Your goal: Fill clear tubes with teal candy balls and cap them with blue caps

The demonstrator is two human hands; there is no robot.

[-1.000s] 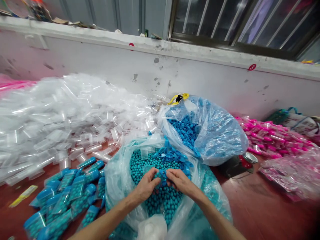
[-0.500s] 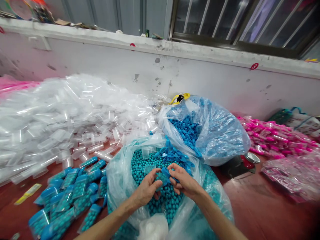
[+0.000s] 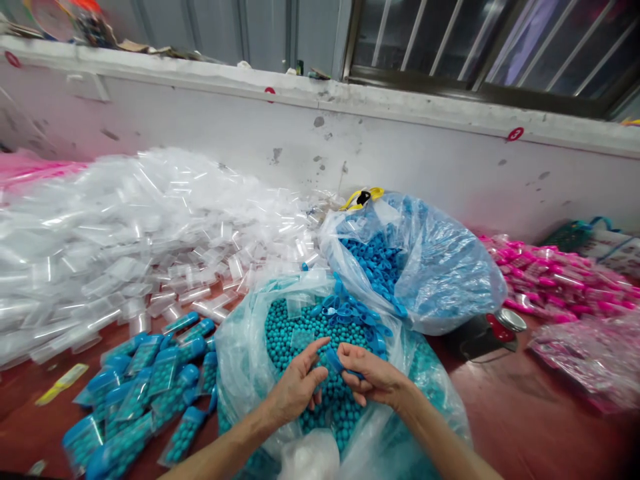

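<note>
Clock reads from the bead bag, so biggest stuff first: a scuffed, whitish wall (image 3: 210,127) ran right across at 12 o'clock, with the red surface (image 3: 525,427) everything sat on in front of it. A huge heap of clear plastic tubes (image 3: 140,227) sprawled at 10 o'clock, seriously loads of them. The bead bag (image 3: 240,360) itself was see-through plastic, wide open at the top. Touching it at 1 o'clock was a bluish plastic bag (image 3: 445,267), tipped so its mouth faced the bead bag and full of blue bits. Between 2 and 3 there was a pile of pink items (image 3: 560,283), well apart from the bead bag, and closer in, a dark container (image 3: 480,339) with a shiny top tucked just beside the bluish bag. At 9 o'clock lay a bunch of blue-capped packs (image 3: 163,373) filled with teal balls. Both hands were over the bead bag: the left hand (image 3: 299,380) was loosely open, thumb apart from the fingers, and the right hand (image 3: 375,373) had a blue piece (image 3: 334,360) pinched in its fingers, right in the gap between the hands. More blue bits (image 3: 350,312) were strewn at the bag's 1 o'clock edge, on top of the tiny teal beads (image 3: 343,427).
</note>
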